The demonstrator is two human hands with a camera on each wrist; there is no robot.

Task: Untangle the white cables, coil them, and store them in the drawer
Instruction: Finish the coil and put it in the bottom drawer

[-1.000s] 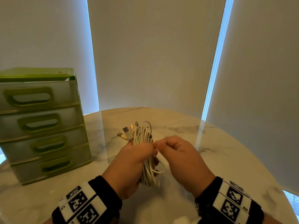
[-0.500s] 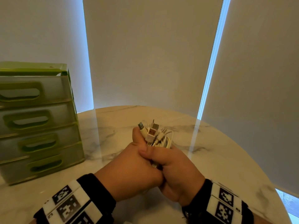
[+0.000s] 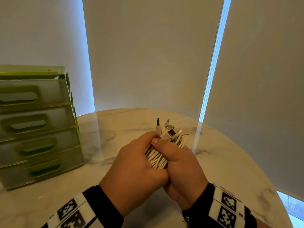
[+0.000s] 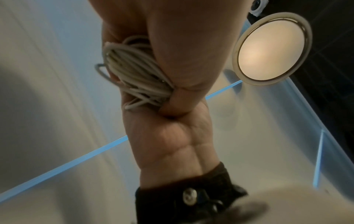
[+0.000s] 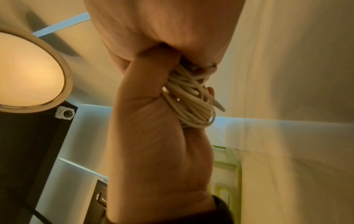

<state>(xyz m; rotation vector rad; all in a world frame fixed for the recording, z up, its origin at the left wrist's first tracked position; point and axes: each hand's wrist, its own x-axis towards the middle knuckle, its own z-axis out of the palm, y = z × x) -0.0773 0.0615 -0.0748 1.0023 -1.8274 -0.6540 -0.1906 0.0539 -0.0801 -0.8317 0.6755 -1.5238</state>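
The white cables (image 3: 157, 159) form one coiled bundle squeezed between my two hands over the marble table (image 3: 115, 127). My left hand (image 3: 136, 162) wraps the bundle from the left. My right hand (image 3: 179, 160) wraps it from the right, thumb laid across the top. Several connectors (image 3: 167, 130) stick up out of the bundle beyond my fingers. The coil's loops (image 4: 134, 75) show in the left wrist view, and the coil (image 5: 189, 103) shows pressed between both palms in the right wrist view. The green drawer unit (image 3: 37, 125) stands at the table's left, its drawers pushed in.
Blinds hang close behind the round table, with bright slits between them. The table edge curves away on the right (image 3: 246, 162). A ceiling lamp (image 4: 268, 50) shows above in the wrist views. The drawer unit's green frame (image 5: 226, 174) appears beyond my right palm.
A second ago my left hand held the hanging coil while my right pinched a strand. Both hands have since closed round the bundle, and the connectors now point upward.
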